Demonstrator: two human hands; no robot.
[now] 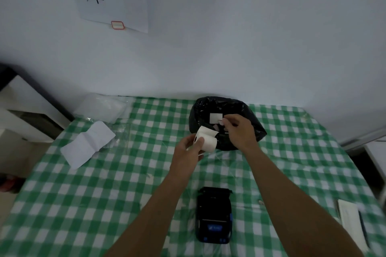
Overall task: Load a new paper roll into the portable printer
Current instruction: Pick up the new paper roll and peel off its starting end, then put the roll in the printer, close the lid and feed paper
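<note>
Preparing the roll before loading. The left hand [188,150] carries the paper roll [205,139] clear of the desk [87,194], its grip pressed around the near end of the cylinder with the thumb lying across the dark core hole; the roll's axis lies roughly level, leaving its far end open to the other hand. Just beyond that grip, the right hand [240,129] hangs over the mouth of the black-lined bin [253,129], thumb and forefinger pinched on a small pale scrap [220,120]. It is probably a seal or torn leader, held there to be dropped with the white scraps already lying inside. The portable printer [214,215] sits well on the near side of both grips, between the forearms; whether its cover is open cannot be told.

Materials: the roll is matt white, tightly wound and rigid enough for a one-handed hold; the bin liner is thin, glossy and crumpled; the printer is hard black plastic with blue accents; the checked desk cover is smooth sheeting. A creased white sheet [87,146] lies well to the left.
</note>
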